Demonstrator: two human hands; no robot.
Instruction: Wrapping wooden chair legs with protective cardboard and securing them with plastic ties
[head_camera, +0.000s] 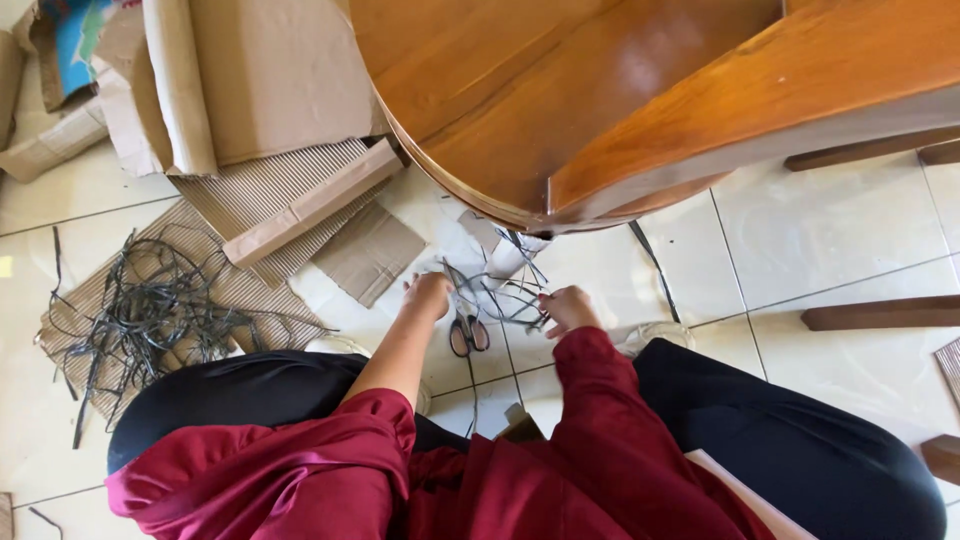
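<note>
Dark thin strips (497, 290), looped and tangled, sit centre frame, held between both hands: left hand (428, 295) closed on one end, right hand (567, 308) pinching the other. Scissors (468, 333) lie on the tile just below them. Bigger strip pile (150, 310) on corrugated cardboard (262, 190) at left. Wooden table (600, 90) above.

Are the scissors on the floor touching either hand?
Apart. The head view shows the scissors lying on the tile below and between the left hand and right hand, which grip thin dark strips; bare floor separates them.
</note>
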